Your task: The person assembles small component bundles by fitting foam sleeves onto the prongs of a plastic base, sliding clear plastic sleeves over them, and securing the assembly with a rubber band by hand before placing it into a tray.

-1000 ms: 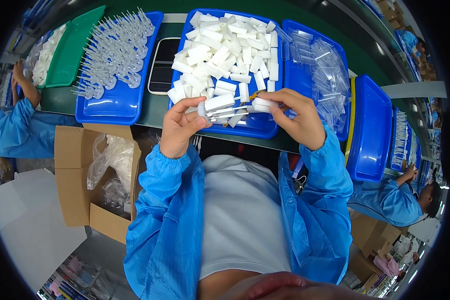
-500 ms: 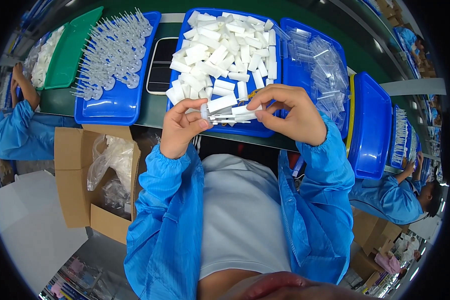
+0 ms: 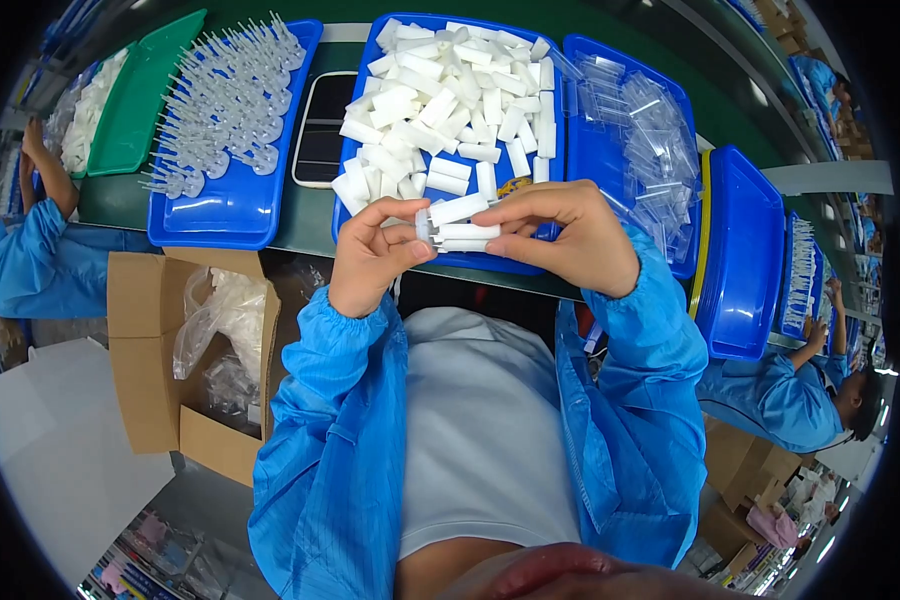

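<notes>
Several white blocks (image 3: 464,231) lie between right grip (image 3: 570,232), pinching them, and left grip (image 3: 368,258), pinching clear base (image 3: 424,226)

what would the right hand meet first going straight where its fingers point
Past the white pieces it pinches, the right hand likely meets the translucent base the left hand holds; depth unclear.

Blocks (image 3: 435,85) in middle tray (image 3: 470,263) — carton (image 3: 142,350) lower left.

The blocks (image 3: 458,209) are looking smooth and matt, the trays (image 3: 220,216) are shining like hard plastic, the clear strips (image 3: 660,135) are glinting like glossy plastic, the box (image 3: 142,350) is showing dull cardboard, and the jacket (image 3: 342,430) is showing crinkly, shiny cloth.
</notes>
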A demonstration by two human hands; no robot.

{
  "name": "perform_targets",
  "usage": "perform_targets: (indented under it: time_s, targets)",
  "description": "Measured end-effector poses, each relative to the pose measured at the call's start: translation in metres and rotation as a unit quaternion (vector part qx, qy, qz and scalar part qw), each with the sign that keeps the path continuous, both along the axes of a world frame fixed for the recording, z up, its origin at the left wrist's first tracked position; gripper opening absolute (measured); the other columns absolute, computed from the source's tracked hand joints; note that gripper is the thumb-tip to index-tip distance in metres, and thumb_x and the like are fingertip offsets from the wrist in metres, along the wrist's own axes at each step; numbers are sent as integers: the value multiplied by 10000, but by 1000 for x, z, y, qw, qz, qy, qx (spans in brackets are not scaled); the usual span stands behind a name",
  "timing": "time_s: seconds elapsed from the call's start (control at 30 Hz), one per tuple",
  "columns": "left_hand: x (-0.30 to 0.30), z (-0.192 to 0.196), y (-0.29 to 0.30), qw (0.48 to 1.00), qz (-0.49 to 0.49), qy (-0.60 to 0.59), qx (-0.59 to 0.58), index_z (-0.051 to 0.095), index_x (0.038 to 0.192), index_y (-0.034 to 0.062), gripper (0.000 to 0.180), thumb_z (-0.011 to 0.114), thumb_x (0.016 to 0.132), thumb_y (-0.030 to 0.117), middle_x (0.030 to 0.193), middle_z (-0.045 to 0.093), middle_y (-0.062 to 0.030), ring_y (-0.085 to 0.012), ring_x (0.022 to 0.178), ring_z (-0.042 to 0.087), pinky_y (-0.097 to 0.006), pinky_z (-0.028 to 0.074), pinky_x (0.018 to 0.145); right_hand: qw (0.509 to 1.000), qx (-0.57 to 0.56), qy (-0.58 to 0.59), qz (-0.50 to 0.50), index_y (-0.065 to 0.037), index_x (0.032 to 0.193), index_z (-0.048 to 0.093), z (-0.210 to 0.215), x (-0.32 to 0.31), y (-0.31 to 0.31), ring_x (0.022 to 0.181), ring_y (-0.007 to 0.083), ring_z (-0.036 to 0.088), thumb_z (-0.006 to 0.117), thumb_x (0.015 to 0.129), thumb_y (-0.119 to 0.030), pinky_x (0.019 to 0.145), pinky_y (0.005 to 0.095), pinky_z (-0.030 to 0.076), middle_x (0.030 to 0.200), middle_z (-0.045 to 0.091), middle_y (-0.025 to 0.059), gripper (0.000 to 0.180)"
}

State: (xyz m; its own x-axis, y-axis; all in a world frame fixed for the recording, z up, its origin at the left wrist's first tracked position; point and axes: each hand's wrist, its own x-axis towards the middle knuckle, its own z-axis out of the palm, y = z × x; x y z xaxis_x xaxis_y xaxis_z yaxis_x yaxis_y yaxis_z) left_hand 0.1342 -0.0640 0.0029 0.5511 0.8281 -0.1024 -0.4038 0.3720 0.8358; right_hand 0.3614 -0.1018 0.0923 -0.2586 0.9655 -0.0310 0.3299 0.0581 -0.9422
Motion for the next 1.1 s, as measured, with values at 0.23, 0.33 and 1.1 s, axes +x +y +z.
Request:
perform_targets:
  time_s: [0.23, 0.33, 1.1]
  targets:
    - [5, -5, -3, 1000, -12, 13, -4, 528, 1182, -15, 401, 655, 803, -55, 1046, 625, -159, -202, 906, 653, -296, 554, 802, 979, 179, -94, -24, -33, 906, 720, -19, -13, -3, 729, 166, 659, 763, 728, -55, 596, 258, 491, 904, 702, 103, 185]
    - [2, -5, -2, 1000, -10, 16, 9, 526, 1180, -16, 367, 644, 832, -10, 1102, 601, -177, -209, 911, 654, -291, 555, 787, 970, 223, -92, -26, -35, 902, 714, -23, -13, -1, 718, 188, 651, 744, 746, -60, 605, 266, 480, 877, 697, 92, 162]
    - [-12, -4, 6, 999, 23, -16, -24, 410, 1315, -3, 559, 670, 825, 63, 1241, 519, -179, -277, 1003, 633, -303, 565, 813, 977, 157, -145, -22, -97, 893, 673, -65, 15, 14, 834, 186, 600, 742, 724, -113, 638, 314, 422, 921, 668, 43, 184]
